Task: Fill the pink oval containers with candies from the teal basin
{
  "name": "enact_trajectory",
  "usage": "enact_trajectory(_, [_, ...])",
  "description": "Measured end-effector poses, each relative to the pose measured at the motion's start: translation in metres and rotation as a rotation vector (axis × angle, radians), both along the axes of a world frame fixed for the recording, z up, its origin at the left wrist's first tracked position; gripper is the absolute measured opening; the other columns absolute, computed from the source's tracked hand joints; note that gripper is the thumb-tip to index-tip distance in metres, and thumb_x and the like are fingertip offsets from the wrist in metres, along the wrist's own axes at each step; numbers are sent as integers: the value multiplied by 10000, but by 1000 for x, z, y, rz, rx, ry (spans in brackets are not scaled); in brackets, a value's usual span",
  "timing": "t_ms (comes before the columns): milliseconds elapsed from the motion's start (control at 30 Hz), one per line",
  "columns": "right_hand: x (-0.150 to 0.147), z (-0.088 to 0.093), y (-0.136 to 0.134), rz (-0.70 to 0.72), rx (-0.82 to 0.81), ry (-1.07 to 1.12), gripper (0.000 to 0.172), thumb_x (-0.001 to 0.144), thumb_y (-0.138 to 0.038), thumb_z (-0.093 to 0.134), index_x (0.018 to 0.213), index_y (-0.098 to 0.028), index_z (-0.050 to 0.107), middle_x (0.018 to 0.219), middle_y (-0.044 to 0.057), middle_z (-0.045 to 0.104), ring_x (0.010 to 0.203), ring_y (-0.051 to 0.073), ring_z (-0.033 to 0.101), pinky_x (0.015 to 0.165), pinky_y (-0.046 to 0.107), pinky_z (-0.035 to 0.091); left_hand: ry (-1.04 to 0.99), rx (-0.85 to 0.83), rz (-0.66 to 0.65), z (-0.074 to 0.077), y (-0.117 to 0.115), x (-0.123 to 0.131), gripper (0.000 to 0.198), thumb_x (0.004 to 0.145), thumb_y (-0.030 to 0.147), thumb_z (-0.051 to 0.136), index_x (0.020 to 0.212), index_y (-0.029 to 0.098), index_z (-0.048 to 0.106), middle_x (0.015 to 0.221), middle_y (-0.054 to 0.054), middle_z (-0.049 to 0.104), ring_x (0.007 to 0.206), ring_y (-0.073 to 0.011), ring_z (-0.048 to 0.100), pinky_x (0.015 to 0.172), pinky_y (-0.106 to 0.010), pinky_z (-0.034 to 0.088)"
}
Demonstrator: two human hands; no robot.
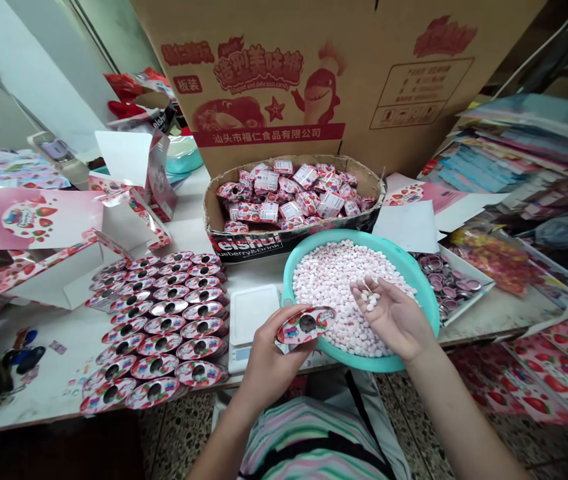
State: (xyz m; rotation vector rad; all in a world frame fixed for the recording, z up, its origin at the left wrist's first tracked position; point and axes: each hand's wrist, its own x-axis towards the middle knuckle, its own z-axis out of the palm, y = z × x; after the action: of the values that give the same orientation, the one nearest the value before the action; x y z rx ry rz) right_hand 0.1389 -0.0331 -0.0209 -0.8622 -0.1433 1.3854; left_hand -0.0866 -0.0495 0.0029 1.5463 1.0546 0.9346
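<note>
My left hand (270,353) grips a small oval strawberry-print candy tin (307,325) with a dark hole in its lid, held at the near rim of a teal bowl (421,283). The bowl is heaped with small pink and white candy pellets (334,280). My right hand (394,317) lies palm up over the bowl, fingers cupped around a few white pellets (371,301). Left of the bowl, several matching tins (161,323) lie in neat rows on the table.
A small white scale (251,320) sits between the tin rows and the bowl. Behind stands a cut-down carton of wrapped candy packs (291,197) and a big printed cardboard box (324,80). A tray of metal lids (447,280) is right; flat pink boxes (39,223) left.
</note>
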Motion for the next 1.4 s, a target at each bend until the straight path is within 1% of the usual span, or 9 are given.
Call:
enact_trajectory(167, [-6, 10, 4, -3, -23, 80, 27, 787, -151, 597, 797, -168, 616, 797, 41, 648, 912, 177, 656, 843, 292, 570, 18, -10, 4, 0, 0, 6, 388, 762, 246, 701, 1140, 215, 621, 1160, -69, 665, 1038, -223, 637, 932, -341, 500])
enact_trajectory(333, [-3, 13, 6, 6, -21, 77, 36, 782, -143, 602, 767, -175, 598, 777, 13, 615, 795, 127, 640, 731, 225, 578, 57, 37, 3, 3, 2, 10, 408, 741, 271, 721, 1137, 225, 635, 1162, -69, 667, 1067, -234, 624, 939, -348, 497])
enact_trajectory(500, [9, 3, -1, -3, -1, -8, 77, 741, -208, 673, 739, -183, 600, 724, -4, 560, 676, 105, 585, 618, 183, 556, 7, 1, 306, 0, 14, -18, 429, 705, 306, 745, 1102, 206, 616, 1093, -56, 683, 987, -211, 653, 881, -317, 521])
enact_trajectory(600, [13, -2, -8, -40, -8, -91, 105, 718, -236, 705, 719, -179, 616, 716, -4, 551, 664, 100, 553, 612, 172, 542, 82, -2, 512, -12, 23, -41, 428, 670, 322, 764, 1044, 186, 606, 1022, -51, 686, 936, -204, 656, 852, -312, 521])
enact_trajectory(667, [14, -3, -12, -67, -8, -210, 130, 723, -276, 714, 718, -176, 631, 724, 0, 551, 671, 103, 540, 615, 171, 536, 128, -13, 558, -24, 28, -51, 420, 669, 324, 760, 1029, 184, 596, 990, -44, 684, 904, -195, 656, 834, -308, 519])
enact_trajectory(833, [15, -7, -19, -49, 19, -469, 198, 732, -356, 726, 728, -171, 656, 735, 14, 563, 691, 118, 536, 608, 173, 517, 161, -24, 534, -54, 39, -56, 382, 665, 303, 751, 994, 175, 607, 970, -41, 684, 890, -185, 656, 837, -302, 512])
enact_trajectory(1067, [20, -18, -22, -28, -49, -476, 238, 685, -380, 767, 738, -176, 657, 754, 11, 557, 686, 116, 533, 580, 166, 500, 206, -30, 494, -73, 50, -57, 383, 684, 302, 738, 1013, 173, 591, 979, -45, 673, 886, -173, 648, 836, -291, 500])
enact_trajectory(1233, [19, -19, -23, 1, -63, -500, 252, 695, -406, 758, 737, -178, 660, 751, 16, 559, 682, 121, 537, 565, 171, 495, 242, 73, 414, -68, 49, -64, 491, 679, 305, 754, 1107, 201, 535, 1114, -62, 631, 1059, -205, 607, 950, -343, 466])
enact_trajectory(1400, [18, -21, -23, -11, -67, -527, 268, 669, -409, 769, 722, -169, 662, 730, 23, 568, 665, 128, 540, 570, 191, 501, 327, 225, 445, -38, 32, -70, 474, 752, 329, 711, 1183, 235, 538, 1221, -62, 597, 1145, -211, 562, 1002, -367, 431])
